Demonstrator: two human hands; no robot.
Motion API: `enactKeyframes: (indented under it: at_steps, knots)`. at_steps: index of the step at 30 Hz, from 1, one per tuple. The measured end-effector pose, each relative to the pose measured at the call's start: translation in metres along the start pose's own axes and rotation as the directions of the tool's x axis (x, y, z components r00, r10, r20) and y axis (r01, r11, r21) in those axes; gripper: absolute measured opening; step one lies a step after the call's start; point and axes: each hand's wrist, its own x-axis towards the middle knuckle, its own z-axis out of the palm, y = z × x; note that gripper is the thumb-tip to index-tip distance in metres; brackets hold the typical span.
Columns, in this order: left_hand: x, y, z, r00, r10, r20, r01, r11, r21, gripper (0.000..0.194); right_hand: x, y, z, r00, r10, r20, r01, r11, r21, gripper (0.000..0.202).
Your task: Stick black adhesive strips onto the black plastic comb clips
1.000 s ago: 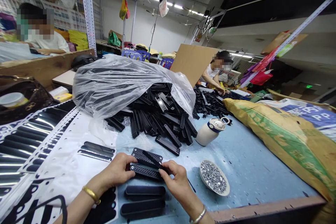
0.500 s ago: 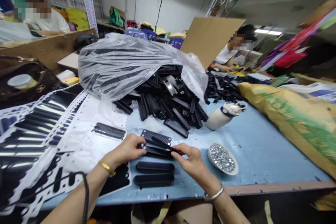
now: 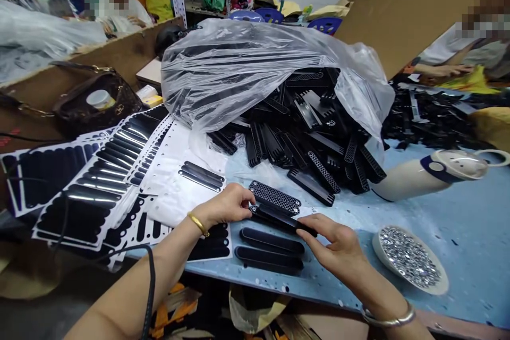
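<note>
My left hand has thumb and forefinger pinched on the left end of a narrow black handle piece with a hole at its corner. My right hand pinches the right end of a slim black strip, which lies slanted over that handle piece and hides most of it. Just behind lies a second handle piece with a lattice pattern, with small metal rings at its right end. Nearer me, two smooth black rounded pieces rest side by side on the blue table.
A clear plastic bag spills black combs and handles at the back. To the right stand a bowl of small metal rivets and a tilted bottle. Sticker sheets cover the left. Two people sit beyond.
The camera view has turned and moved closer, so the table things appear shifted and larger. Both hands keep their grip, and the strip now lies flatter along the handle piece.
</note>
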Motion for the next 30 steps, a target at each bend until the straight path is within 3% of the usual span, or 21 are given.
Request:
enactKeyframes:
  at_steps: [20, 25, 30]
  knots:
    - [0.000, -0.003, -0.005, 0.994, -0.093, 0.048, 0.098, 0.988, -0.120, 0.028, 0.004, -0.004, 0.016, 0.994, -0.110, -0.021, 0.108, 0.992, -0.071, 0.020]
    - [0.001, -0.004, -0.005, 0.997, -0.072, 0.029, 0.074, 0.993, -0.094, 0.027, 0.006, -0.006, 0.017, 0.981, -0.188, -0.045, 0.183, 0.978, -0.097, 0.017]
    - [0.001, -0.005, -0.005, 0.999, -0.049, 0.020, 0.050, 0.996, -0.079, 0.026, 0.007, -0.007, 0.019, 0.985, -0.169, -0.029, 0.166, 0.981, -0.101, 0.019]
